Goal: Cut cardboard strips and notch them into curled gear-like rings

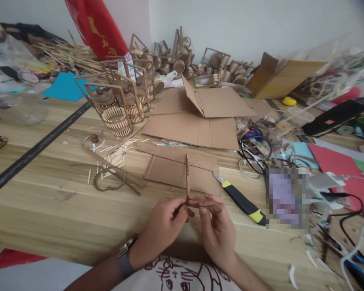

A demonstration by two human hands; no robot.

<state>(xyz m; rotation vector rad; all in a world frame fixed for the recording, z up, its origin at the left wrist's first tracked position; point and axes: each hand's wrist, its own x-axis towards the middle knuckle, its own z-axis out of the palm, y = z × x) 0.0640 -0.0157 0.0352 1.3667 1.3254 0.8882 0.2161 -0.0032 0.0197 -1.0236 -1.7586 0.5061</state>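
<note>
My left hand [166, 220], with a watch on its wrist, pinches the lower end of a narrow brown cardboard strip [187, 173]. The strip stands up and away from me. My right hand [216, 226] meets it there, thumb and fingers closed about the strip's lower part; its exact hold is partly hidden. Just beyond lie flat cardboard pieces [166, 171]. A black and yellow utility knife [241, 201] rests to the right, blade out. Left of my hands is a notched cardboard ring [109, 188] beside a pile of small wooden sticks [118, 155].
Several small lantern-like baskets [118, 121] with upright handles stand at back left, more [215, 68] along the wall. Larger cardboard sheets [191, 125] lie mid-table. A black bar [39, 145] crosses the left side. Cables [255, 149], coloured paper [342, 173] and scissors [336, 238] crowd the right.
</note>
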